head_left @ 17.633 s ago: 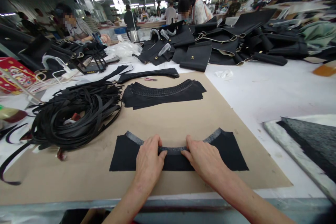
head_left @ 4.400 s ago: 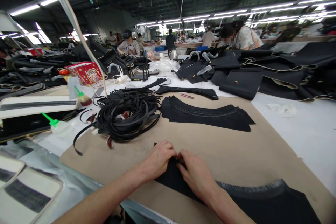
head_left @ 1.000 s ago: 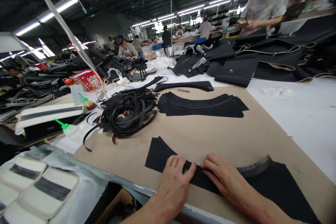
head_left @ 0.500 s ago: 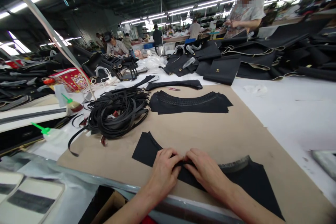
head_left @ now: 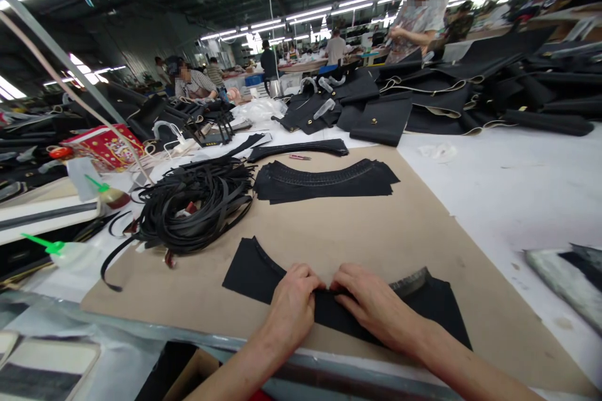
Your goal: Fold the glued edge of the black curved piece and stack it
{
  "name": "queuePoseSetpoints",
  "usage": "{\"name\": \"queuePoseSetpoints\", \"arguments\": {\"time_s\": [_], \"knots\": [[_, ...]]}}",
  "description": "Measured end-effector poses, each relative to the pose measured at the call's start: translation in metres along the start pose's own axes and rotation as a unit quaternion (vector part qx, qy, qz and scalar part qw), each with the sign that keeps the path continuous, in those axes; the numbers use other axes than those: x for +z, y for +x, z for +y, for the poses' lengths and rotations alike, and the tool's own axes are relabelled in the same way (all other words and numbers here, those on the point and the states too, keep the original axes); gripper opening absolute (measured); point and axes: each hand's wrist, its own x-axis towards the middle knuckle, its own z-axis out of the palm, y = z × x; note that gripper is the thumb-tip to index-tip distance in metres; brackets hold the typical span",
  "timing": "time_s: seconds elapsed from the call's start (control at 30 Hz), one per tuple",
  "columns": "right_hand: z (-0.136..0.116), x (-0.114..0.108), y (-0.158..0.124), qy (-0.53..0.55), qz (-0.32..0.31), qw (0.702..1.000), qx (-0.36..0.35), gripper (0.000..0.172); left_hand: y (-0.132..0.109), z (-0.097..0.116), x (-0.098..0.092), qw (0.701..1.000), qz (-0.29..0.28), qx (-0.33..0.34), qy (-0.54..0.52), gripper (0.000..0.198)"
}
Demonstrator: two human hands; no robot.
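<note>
Your left hand [head_left: 294, 304] and right hand [head_left: 371, 304] press fingertips together on curved edge of black panel [head_left: 249, 269], flat on brown paper sheet [head_left: 329, 225] at near table edge. Since a second ago: hands closed up; folded stretch longer, grey rim [head_left: 409, 279] remaining at right.
</note>
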Motion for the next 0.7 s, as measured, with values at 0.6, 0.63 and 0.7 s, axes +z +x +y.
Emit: {"name": "queuePoseSetpoints", "arguments": {"time_s": [0.6, 0.63, 0.7], "knots": [[0.013, -0.013, -0.023, -0.058, -0.004, 0.996, -0.063, 0.011, -0.034, -0.011, 0.013, 0.985, 0.072, 0.143, 0.062, 0.039], [0.012, -0.013, -0.023, -0.06, -0.001, 0.996, -0.064, 0.01, -0.032, -0.009, 0.011, 0.988, 0.068, 0.127, 0.049, 0.037], [0.012, -0.012, -0.024, -0.064, 0.001, 0.996, -0.066, 0.009, -0.027, -0.001, 0.01, 0.994, 0.067, 0.078, 0.031, 0.03]]}}
